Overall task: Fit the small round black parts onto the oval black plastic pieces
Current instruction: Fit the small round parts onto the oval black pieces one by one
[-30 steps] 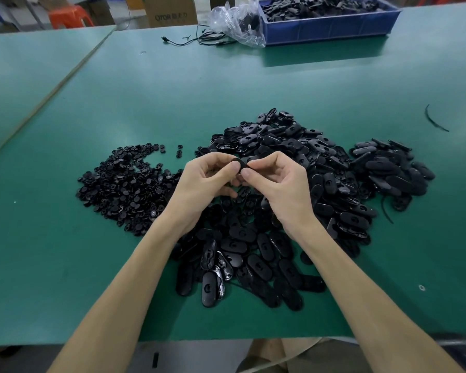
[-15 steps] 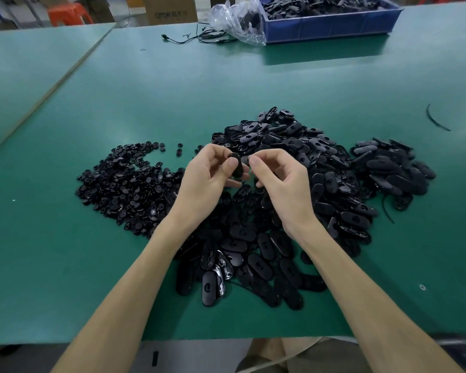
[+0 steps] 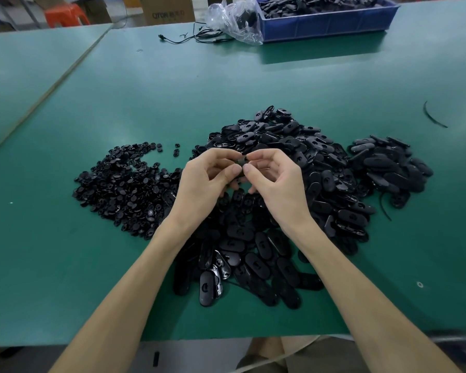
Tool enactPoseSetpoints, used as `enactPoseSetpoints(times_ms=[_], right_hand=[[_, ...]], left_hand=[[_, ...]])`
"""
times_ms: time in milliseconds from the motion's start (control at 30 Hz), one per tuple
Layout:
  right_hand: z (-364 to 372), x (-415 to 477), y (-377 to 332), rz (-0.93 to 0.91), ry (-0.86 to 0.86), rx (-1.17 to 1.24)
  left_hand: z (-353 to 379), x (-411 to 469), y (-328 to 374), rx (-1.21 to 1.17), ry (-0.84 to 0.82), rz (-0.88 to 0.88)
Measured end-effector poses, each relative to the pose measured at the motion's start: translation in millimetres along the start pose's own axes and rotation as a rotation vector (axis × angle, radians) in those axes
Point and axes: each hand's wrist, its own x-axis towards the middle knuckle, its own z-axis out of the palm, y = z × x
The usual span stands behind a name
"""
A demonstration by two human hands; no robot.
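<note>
Pinching one black piece, left hand and right hand fingertip-to-fingertip.

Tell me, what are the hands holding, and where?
A small black part, pinched by its edges: left hand on one side, right hand on the other.

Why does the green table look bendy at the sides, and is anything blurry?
In the head view, the wide-angle lens bows the edges of the green table; soft light leaves a pale sheen on it; the black part pinched between the left hand and right hand is dark and blurred, its shape unclear.
</note>
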Motion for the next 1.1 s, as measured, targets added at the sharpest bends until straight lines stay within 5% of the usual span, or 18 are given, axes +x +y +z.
enactPoseSetpoints(times_ms=[467, 1100], right_hand=[[-1, -1, -2, -0.027, -0.01, -0.015], [0, -6, -7, -0.025, 0.023, -0.024]], left_hand=[[-11, 2, 2, -0.136, -0.113, -0.11], [2, 0, 4, -0.053, -0.005, -0.066]])
